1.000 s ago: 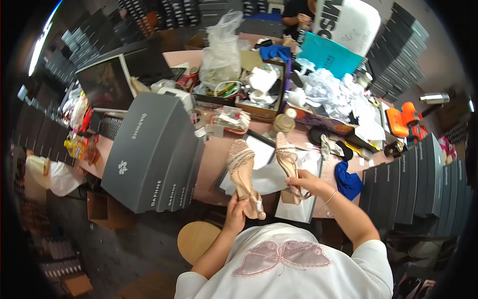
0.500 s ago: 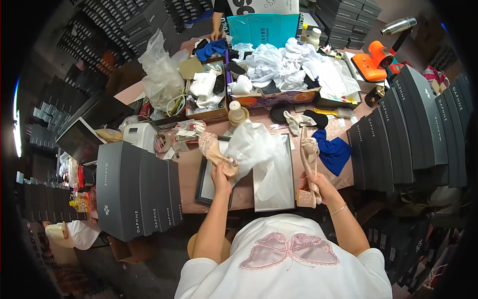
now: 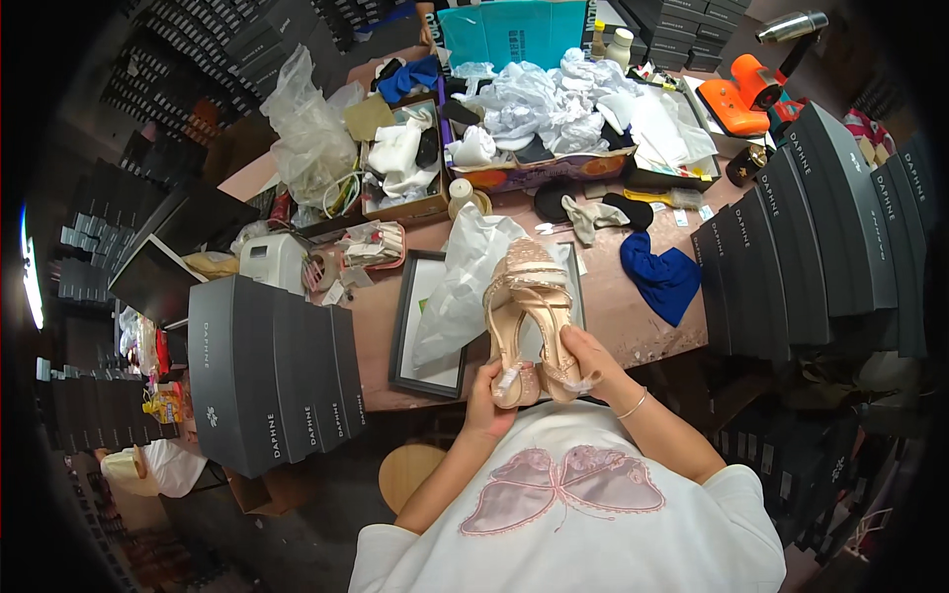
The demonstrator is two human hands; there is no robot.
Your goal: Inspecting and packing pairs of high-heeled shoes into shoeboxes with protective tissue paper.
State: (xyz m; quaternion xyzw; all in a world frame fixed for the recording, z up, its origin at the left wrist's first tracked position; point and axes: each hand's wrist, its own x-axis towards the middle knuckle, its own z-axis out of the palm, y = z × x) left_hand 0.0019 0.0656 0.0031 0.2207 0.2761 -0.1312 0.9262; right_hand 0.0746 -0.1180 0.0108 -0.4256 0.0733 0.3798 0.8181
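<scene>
A pair of pinkish-beige high-heeled sandals is held side by side in front of my chest, toes pointing away from me. My left hand [image 3: 486, 403] is closed round the heel end of the left sandal [image 3: 502, 331]. On the other side, my right hand [image 3: 593, 364] grips the right sandal [image 3: 557, 331] at its rear. Straps and insoles face up, and the sandals touch or overlap at the toes. Beyond them, white tissue paper [image 3: 457, 296] lies over an open dark-rimmed shoe box [image 3: 395, 341]; its other half is partly hidden behind the sandals.
Dark shoe boxes stand in rows at left [image 3: 237, 385] and right [image 3: 825, 237]. A blue cloth [image 3: 660, 280] lies on the pink table [image 3: 633, 341]. Behind are a carton of crumpled paper [image 3: 544, 109], a white label printer [image 3: 274, 262] and an orange device [image 3: 733, 104].
Both hands have come together from either side, bringing the two sandals next to each other over the table's near edge. The view has shifted slightly.
</scene>
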